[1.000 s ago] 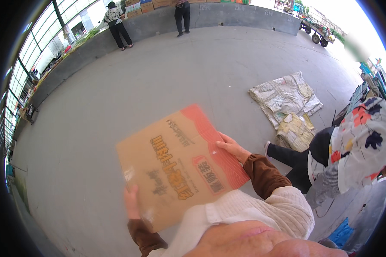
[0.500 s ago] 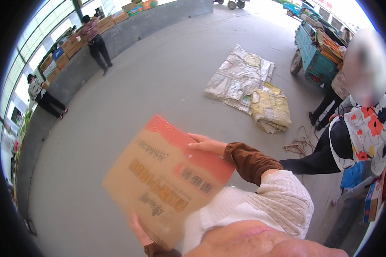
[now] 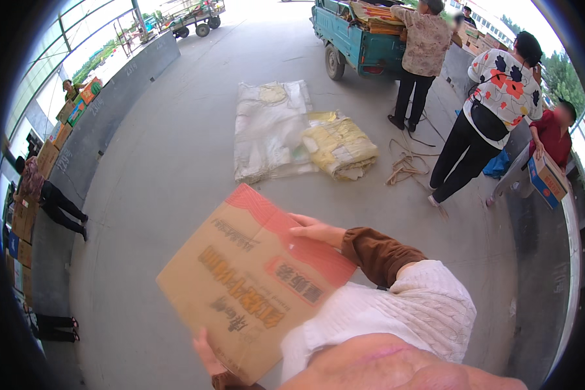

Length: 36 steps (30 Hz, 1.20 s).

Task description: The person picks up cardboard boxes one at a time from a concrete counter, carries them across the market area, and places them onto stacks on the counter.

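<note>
I carry a flattened brown cardboard box (image 3: pixel 237 283) with a red printed band in front of my chest. My right hand (image 3: pixel 315 232) grips it at the upper right edge, fingers on the red band. My left hand (image 3: pixel 205 348) holds its lower left edge, the fingers partly behind it. Beyond the box, on the grey floor, lie a folded white woven sheet (image 3: pixel 263 140) and, beside it, a folded yellowish one (image 3: pixel 338 149), with loose straps (image 3: pixel 403 169) to their right.
A teal three-wheeled cart (image 3: pixel 348 39) stands ahead. Three people (image 3: pixel 429 45) (image 3: pixel 484 110) (image 3: pixel 556 130) are at right, one holding a box (image 3: pixel 546 179); a blue bag (image 3: pixel 495 162) lies behind them. Left, people (image 3: pixel 62 208) stand by a concrete wall (image 3: pixel 123 97) topped with cartons (image 3: pixel 45 159). A trailer (image 3: pixel 198 23) is farther back.
My view has swung to the right, so the folded sheets and cart now appear nearer the middle. The box, still in both my hands, sits slightly lower and farther left in view.
</note>
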Each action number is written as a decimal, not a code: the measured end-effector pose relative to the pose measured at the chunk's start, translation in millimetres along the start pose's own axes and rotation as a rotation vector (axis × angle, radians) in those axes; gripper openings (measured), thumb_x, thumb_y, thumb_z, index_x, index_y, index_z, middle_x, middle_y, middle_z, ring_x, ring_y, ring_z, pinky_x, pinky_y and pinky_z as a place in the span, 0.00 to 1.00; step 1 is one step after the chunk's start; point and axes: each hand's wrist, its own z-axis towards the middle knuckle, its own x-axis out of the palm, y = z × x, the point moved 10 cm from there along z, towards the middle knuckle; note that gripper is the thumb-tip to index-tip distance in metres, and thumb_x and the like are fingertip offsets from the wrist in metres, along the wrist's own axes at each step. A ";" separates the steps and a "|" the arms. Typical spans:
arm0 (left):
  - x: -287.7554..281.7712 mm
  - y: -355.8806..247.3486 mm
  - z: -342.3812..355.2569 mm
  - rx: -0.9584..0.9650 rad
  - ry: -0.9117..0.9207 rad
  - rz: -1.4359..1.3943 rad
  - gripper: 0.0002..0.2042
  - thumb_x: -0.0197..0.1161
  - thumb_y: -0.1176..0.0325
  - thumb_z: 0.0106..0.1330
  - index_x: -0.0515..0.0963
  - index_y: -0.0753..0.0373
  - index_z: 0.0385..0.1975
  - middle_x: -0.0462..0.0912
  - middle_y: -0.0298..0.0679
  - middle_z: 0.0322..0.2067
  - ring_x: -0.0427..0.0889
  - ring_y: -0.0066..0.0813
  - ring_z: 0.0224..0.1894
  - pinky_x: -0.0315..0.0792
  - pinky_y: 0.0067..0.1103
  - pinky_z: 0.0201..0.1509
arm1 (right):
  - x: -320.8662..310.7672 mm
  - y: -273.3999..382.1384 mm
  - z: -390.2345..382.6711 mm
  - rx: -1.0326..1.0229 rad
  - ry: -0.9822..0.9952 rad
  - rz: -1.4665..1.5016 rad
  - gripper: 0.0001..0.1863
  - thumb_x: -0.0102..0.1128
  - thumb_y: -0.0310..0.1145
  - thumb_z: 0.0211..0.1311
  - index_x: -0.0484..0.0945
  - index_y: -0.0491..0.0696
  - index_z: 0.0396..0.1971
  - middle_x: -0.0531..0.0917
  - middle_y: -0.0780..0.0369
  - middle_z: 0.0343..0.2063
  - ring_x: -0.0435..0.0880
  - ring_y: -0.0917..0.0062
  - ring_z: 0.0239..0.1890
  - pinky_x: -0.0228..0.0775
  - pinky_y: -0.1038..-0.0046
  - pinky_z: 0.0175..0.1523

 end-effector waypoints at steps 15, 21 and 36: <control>32.9 -61.9 164.7 0.042 0.015 -0.052 0.19 0.47 0.67 0.60 0.62 0.71 0.49 0.70 0.47 0.42 0.73 0.36 0.40 0.70 0.28 0.41 | -30.4 13.4 203.4 0.036 0.011 -0.071 0.36 0.57 0.37 0.53 0.51 0.43 0.59 0.62 0.57 0.55 0.60 0.74 0.57 0.52 0.74 0.58; 9.0 -110.5 248.9 0.010 -0.031 0.006 0.19 0.47 0.66 0.59 0.61 0.73 0.47 0.71 0.47 0.41 0.73 0.36 0.39 0.71 0.28 0.39 | -5.0 6.2 285.8 0.064 -0.075 -0.154 0.37 0.57 0.37 0.53 0.50 0.43 0.59 0.61 0.57 0.56 0.60 0.75 0.57 0.53 0.74 0.58; -3.0 -199.5 480.3 -0.116 0.328 0.073 0.20 0.48 0.69 0.59 0.60 0.71 0.50 0.70 0.45 0.43 0.73 0.36 0.41 0.70 0.27 0.42 | 39.7 -3.1 405.1 -0.022 -0.313 0.036 0.37 0.57 0.35 0.52 0.49 0.42 0.59 0.62 0.57 0.55 0.61 0.75 0.56 0.54 0.75 0.58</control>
